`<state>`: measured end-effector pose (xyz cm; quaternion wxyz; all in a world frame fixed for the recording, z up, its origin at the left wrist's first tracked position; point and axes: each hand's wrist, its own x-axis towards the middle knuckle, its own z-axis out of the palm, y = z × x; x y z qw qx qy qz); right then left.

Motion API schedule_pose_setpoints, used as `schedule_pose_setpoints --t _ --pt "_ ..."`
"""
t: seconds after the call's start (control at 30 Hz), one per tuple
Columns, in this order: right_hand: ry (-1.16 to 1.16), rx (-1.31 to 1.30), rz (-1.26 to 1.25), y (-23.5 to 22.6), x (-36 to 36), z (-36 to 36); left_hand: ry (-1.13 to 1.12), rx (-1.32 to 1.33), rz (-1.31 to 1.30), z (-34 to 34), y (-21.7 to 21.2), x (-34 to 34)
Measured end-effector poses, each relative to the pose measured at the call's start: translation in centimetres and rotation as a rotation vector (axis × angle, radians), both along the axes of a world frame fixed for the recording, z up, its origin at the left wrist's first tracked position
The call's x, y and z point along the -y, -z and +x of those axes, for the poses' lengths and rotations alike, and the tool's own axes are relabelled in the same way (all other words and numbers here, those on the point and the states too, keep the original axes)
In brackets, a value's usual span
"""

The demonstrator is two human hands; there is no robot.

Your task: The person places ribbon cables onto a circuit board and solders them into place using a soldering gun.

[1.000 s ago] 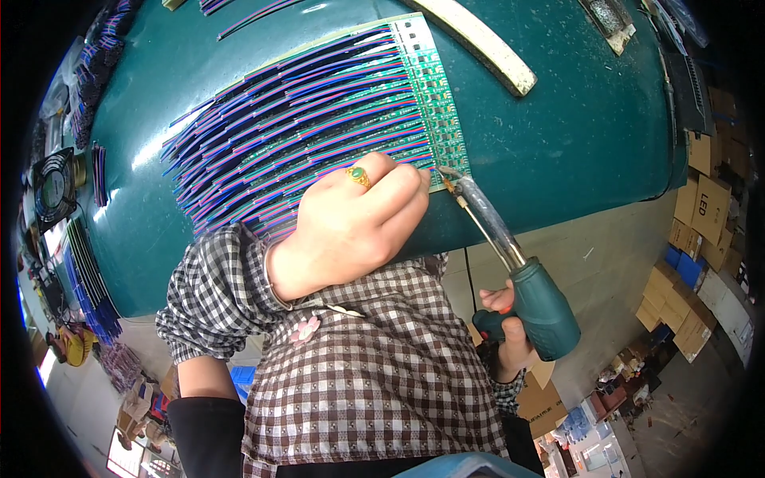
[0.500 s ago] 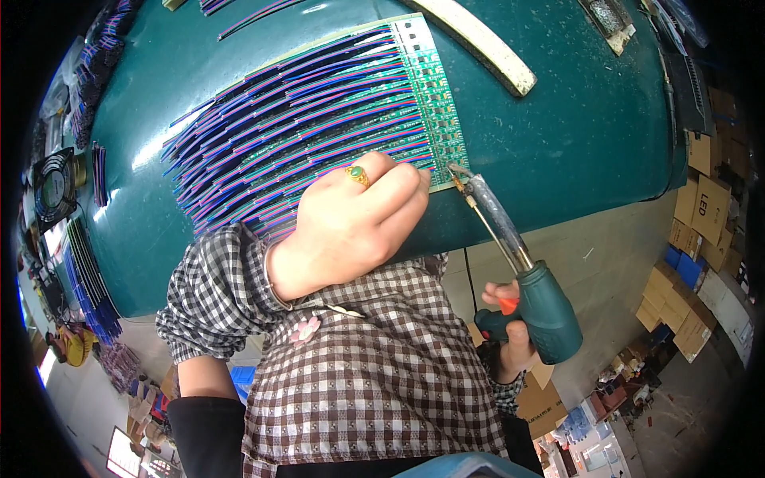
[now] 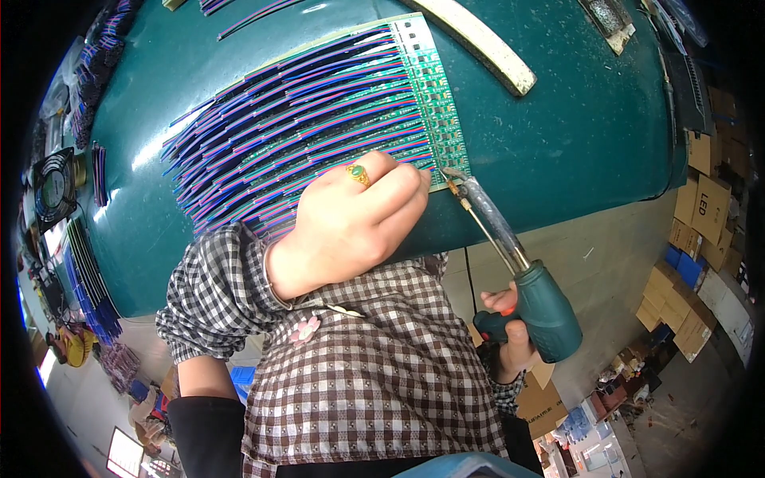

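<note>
A green circuit board panel (image 3: 441, 103) lies on the bench, with rows of blue, red, green and black ribbon wires (image 3: 295, 111) running leftward from it. My left hand (image 3: 358, 211), a green-stone ring on one finger, rests over the nearest wires. Its fingers are curled and pinched on a wire end by the board's near corner; the fingertips are mostly hidden. In my right hand (image 3: 514, 342) is a dark green soldering gun (image 3: 547, 311), gripped by its handle with a finger at the red trigger. Its tip and thin feed tube meet the board edge beside my left fingertips.
A curved pale strip (image 3: 486, 48) lies beyond the board on the green bench mat (image 3: 550, 151). More wire bundles (image 3: 92, 279) and a black fan (image 3: 56, 187) sit at the left. Cardboard boxes (image 3: 701, 215) are stacked on the right, past the bench edge.
The soldering gun's tip has shifted slightly left, closer to my left fingertips. The red trigger shows less now under my right finger. My left hand has barely moved.
</note>
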<state>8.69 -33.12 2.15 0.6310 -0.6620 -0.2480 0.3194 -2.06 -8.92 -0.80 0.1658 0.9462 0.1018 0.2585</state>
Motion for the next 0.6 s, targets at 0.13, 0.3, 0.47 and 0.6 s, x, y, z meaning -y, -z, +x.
schedule_pose_setpoints --t 0.13,0.3,0.47,0.6 --pt "0.004 -0.010 0.004 0.01 -0.05 -0.04 0.013 0.001 -0.012 -0.02 -0.05 -0.19" --pt "0.011 -0.017 0.010 -0.03 -0.23 -0.06 0.020 -0.006 -0.023 -0.01 -0.06 -0.22" --pt "0.006 0.006 -0.012 -0.11 -0.26 0.01 0.016 -0.004 -0.028 -0.03 -0.04 -0.20" --pt "0.018 0.008 -0.016 0.02 -0.11 -0.13 0.015 0.015 0.014 0.04 0.51 -0.35"
